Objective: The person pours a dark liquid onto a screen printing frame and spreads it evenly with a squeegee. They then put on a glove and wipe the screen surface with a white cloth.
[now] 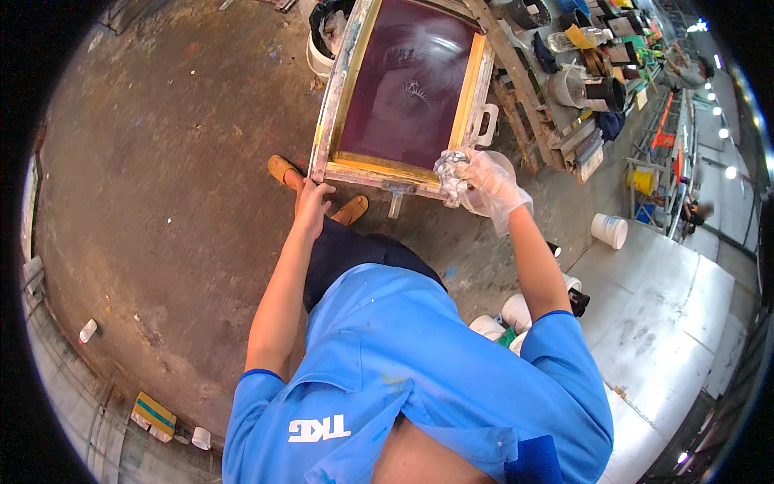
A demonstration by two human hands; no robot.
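Note:
A screen printing frame (pixel 407 89) with a dark purple mesh lies in front of me, set in a worn, paint-marked wooden surround (pixel 324 105). A pale, feathery pattern shows near the middle of the mesh. Bare, my left hand (pixel 311 203) grips the near left corner of the surround, with its fingers bent over the edge. At the near right corner is my right hand (pixel 493 182), in a clear plastic glove. Its fingers are closed on a crumpled, greyish-white rag (pixel 451 173), held against the corner. A white bucket (pixel 501 164) is partly hidden behind the glove.
Beyond the frame stands a lined bucket (pixel 319 55). To the right, a wooden rack (pixel 532 105) and a cluttered bench with tubs (pixel 568 87) and a plastic bottle (pixel 580 39) crowd close. A white pail (pixel 609 231) stands farther right. Several containers (pixel 516 311) are beside my right arm.

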